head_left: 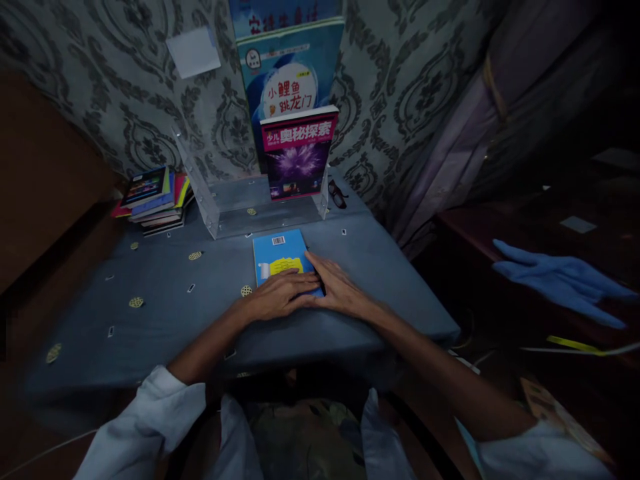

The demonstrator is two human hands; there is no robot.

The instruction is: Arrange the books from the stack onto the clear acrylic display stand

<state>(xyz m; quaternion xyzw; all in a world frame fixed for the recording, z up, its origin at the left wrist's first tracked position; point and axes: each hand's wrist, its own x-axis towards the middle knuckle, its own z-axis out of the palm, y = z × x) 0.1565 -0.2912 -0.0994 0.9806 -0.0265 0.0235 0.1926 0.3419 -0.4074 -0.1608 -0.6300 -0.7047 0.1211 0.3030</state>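
A blue book [295, 245] with a yellow patch and a barcode lies on the cloth-covered table [165, 320] in front of me. My left hand [275, 297] rests flat over its near part, fingers stretched to the right. At the book's right edge lies my right hand [341, 288], its fingers extended forward and to the left. The two hands touch near the book's lower right corner. Neither hand is closed round the book, whose near edge is hidden beneath them.
Behind the book stands a clear acrylic rack [215, 223] holding a purple-pink book [300, 157] and taller blue books [290, 60]. A book pile [155, 200] sits at the left, glasses [337, 195] at the right. A blue glove [565, 277] lies on a dark surface at far right.
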